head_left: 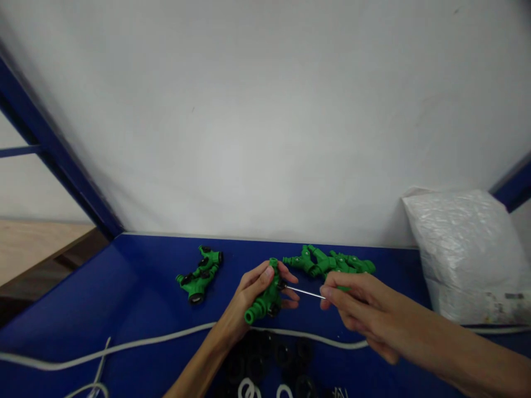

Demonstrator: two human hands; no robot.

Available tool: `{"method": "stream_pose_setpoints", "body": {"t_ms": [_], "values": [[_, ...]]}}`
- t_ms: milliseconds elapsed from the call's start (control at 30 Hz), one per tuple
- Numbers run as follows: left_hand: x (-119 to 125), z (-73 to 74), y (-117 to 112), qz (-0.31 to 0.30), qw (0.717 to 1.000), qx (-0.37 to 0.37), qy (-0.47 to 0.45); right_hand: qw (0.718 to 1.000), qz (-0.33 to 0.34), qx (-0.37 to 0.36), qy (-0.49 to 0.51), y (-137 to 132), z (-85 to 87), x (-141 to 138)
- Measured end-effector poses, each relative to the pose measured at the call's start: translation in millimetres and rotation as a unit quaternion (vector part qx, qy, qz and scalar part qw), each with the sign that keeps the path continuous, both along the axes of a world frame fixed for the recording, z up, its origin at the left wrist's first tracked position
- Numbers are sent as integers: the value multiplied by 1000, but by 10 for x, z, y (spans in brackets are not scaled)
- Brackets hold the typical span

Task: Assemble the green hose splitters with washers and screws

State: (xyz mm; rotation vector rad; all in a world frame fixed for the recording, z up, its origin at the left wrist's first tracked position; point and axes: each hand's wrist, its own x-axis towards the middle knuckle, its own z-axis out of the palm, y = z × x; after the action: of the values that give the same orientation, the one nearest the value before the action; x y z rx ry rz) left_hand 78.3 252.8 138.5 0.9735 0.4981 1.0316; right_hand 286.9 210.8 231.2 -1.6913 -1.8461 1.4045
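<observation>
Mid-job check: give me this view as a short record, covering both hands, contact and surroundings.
left hand: holds a green fitting
right hand: grips a thin metal-shafted tool
contact: tool tip at the fitting's dark side part
left: green-and-black fittings
right: cluster of green fittings
far right: plastic bag, contents unclear
near edge: black rings, white rings

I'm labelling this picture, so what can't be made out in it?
All in the head view:
Metal shaft, grip end: mostly covered by the right hand.
Where its tip sits on the green connector: too small.
White rings: cut off by the bottom edge.
Markings on the plastic bag: blurred.
</observation>
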Motion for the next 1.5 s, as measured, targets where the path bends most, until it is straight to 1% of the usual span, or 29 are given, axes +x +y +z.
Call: {"method": "stream_pose_setpoints", "body": {"t_ms": [67, 133, 200, 233, 267, 333, 400, 433, 467, 500, 533, 667, 733, 767, 833, 900, 933, 967, 1000, 1033, 1067, 1100, 1167, 1200, 1233, 1300, 1333, 1400, 1500], "values": [[3, 10, -1, 10, 1000, -4, 1, 995, 31, 76, -56, -24, 4, -20], [1, 23, -5, 18, 1000, -8, 0, 975, 45, 176, -130, -62, -36, -32], [-3, 35, -9, 18, 1000, -12, -9, 938, 43, 284, -194, -107, -103, -23], [-5, 40, -10, 15, 1000, -14, -15, 912, 48, 346, -216, -130, -132, -10], [-6, 43, -11, 12, 1000, -15, -19, 877, 63, 416, -231, -152, -151, 5], [-6, 45, -13, 10, 1000, -18, -24, 783, 127, 544, -273, -193, -143, 36], [-2, 41, -14, 13, 999, -21, -25, 673, 197, 628, -338, -226, -91, 47], [0, 38, -14, 13, 999, -23, -26, 627, 224, 648, -370, -239, -61, 42], [3, 35, -14, 13, 999, -26, -28, 596, 240, 657, -394, -248, -34, 31], [5, 33, -14, 12, 999, -28, -29, 581, 247, 661, -406, -254, -14, 16], [6, 32, -14, 13, 999, -28, -28, 578, 248, 661, -409, -254, -1, -2], [2, 43, -13, 25, 999, -23, -17, 611, 239, 655, -375, -209, 10, -44], [-4, 53, -12, 30, 999, -21, -23, 655, 217, 639, -340, -173, 7, -36], [-7, 57, -13, 33, 999, -21, -29, 692, 199, 618, -315, -155, 4, -28], [-12, 62, -14, 35, 999, -17, -35, 794, 147, 535, -248, -122, -1, -15], [-18, 63, -15, 36, 999, -11, -29, 916, 78, 357, -168, -90, 4, -14], [-20, 61, -15, 37, 999, -8, -23, 962, 42, 242, -120, -73, 11, -19], [-22, 57, -15, 39, 999, -5, -17, 989, 10, 132, -73, -56, 20, -27], [-23, 53, -14, 41, 999, -5, -12, 998, -14, 48, -32, -41, 29, -37], [-25, 48, -13, 44, 999, -8, -10, 1000, -24, -3, -4, -28, 37, -48], [-25, 44, -12, 45, 999, -12, -10, 1000, -22, -20, 8, -20, 40, -58], [-25, 40, -11, 47, 999, -17, -12, 1000, -13, -2, 3, -17, 36, -66], [-24, 37, -10, 48, 998, -25, -17, 995, 5, 92, -50, -30, 7, -68], [-22, 38, -10, 47, 998, -26, -19, 983, 11, 162, -88, -44, -18, -62], [-20, 39, -11, 46, 998, -27, -21, 959, 24, 249, -134, -63, -45, -51], [-14, 42, -12, 43, 998, -31, -26, 878, 66, 422, -216, -106, -91, -25], [-12, 43, -12, 41, 998, -32, -28, 831, 100, 487, -248, -128, -102, -13], [-10, 40, -11, 40, 998, -34, -32, 731, 177, 585, -304, -168, -94, -1], [-11, 29, -8, 37, 999, -28, -23, 608, 250, 652, -378, -200, -34, -12]]}}
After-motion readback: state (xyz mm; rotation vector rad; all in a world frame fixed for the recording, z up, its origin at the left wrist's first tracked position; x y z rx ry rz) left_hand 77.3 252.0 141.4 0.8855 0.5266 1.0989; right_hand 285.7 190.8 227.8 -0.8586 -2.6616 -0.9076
